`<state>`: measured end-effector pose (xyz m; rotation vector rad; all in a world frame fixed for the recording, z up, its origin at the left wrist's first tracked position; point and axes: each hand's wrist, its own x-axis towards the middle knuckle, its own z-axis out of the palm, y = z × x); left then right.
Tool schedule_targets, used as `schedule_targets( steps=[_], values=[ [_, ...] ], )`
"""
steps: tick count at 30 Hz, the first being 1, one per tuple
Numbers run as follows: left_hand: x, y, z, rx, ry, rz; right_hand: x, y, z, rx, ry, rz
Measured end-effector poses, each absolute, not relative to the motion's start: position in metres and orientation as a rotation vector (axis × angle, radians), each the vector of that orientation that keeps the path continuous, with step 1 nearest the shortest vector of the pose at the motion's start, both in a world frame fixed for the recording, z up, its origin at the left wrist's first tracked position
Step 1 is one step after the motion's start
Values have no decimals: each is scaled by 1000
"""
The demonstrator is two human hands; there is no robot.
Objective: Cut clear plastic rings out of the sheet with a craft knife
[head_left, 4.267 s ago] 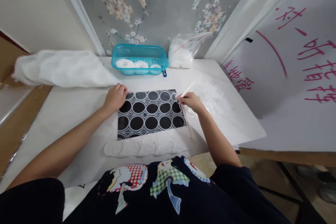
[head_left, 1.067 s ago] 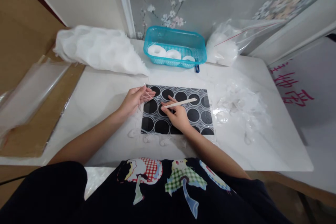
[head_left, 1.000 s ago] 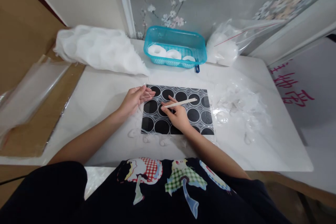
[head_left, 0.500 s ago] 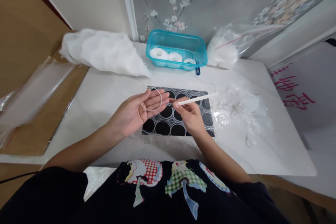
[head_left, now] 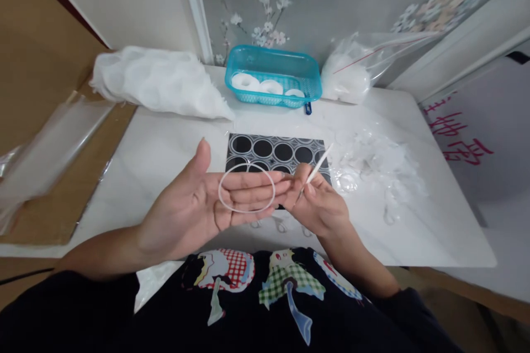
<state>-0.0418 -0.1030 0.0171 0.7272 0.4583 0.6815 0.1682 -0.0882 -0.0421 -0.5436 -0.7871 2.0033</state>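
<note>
My left hand (head_left: 194, 207) lies palm up and open, its fingers stretched toward the right. Across those fingers rests a thin translucent ring (head_left: 247, 212), not gripped. My right hand (head_left: 325, 204) is closed around a slim white-handled pick (head_left: 318, 165) with a narrow dark tip pointing down toward me. The right fingertips meet or overlap the left ones; exactly how they touch is hard to tell. Behind both hands, a black sheet patterned with circles (head_left: 282, 151) is on the white table, its nearer part covered by the hands.
A blue basket (head_left: 273, 55) with white tape-like rolls stands at the back. Left of it lies a white padded roll (head_left: 159, 83); right of it, a clear bag with white contents (head_left: 348, 74). Loose clear rings and film (head_left: 376, 165) spread over the table's right side.
Both hands have come nearer to me, uncovering more of the black sheet's far rows. My left hand has flattened, with the ring lying across its fingers. The pick has swung to a steeper angle.
</note>
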Motion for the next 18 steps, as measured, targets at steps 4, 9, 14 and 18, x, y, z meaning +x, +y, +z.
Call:
schedule_targets(
  steps=[4,9,14,18],
  values=[
    [-45,-107,20,866,468,619,174,-91,-39,-478,-863,2001],
    [-44,-113,22,1101,526,479,183,-87,-32,-315,-1001,2020],
    [-43,-115,20,1002,512,472,193,-78,-20,-287,-1196,2057],
    [-40,-112,15,696,448,451,195,-65,-20,-346,-1305,2120]
  ],
)
